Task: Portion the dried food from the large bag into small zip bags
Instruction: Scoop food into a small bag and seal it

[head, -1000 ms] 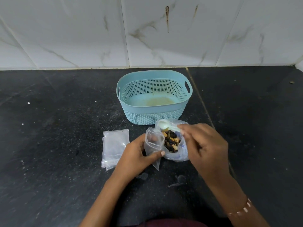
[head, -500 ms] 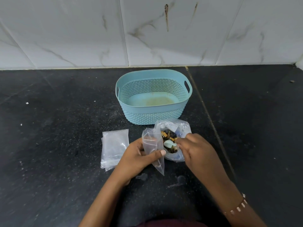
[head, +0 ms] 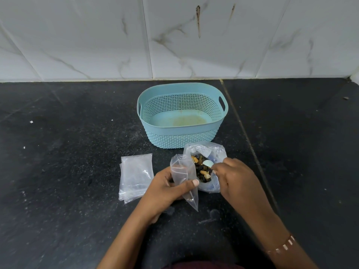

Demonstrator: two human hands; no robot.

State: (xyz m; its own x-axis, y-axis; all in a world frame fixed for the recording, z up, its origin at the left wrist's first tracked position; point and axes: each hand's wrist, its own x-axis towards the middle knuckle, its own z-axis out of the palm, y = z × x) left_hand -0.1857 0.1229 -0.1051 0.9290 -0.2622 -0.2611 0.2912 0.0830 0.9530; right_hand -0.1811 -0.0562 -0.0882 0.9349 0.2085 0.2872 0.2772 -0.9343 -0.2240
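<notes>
The large clear bag stands open on the black counter, with dark and orange dried food showing inside. My right hand reaches into its mouth and grips a small pale blue scoop that sits among the food. My left hand holds a small clear zip bag upright with its mouth open, just left of the large bag. The small bag looks nearly empty.
A light blue perforated basket stands just behind the bags, with nothing in it. A stack of flat clear zip bags lies left of my left hand. A white tiled wall bounds the counter's far edge.
My right hand has gone down from the large bag's rim into its mouth, and the pale blue scoop now shows among the food. My left hand has kept the small bag nearly still.
</notes>
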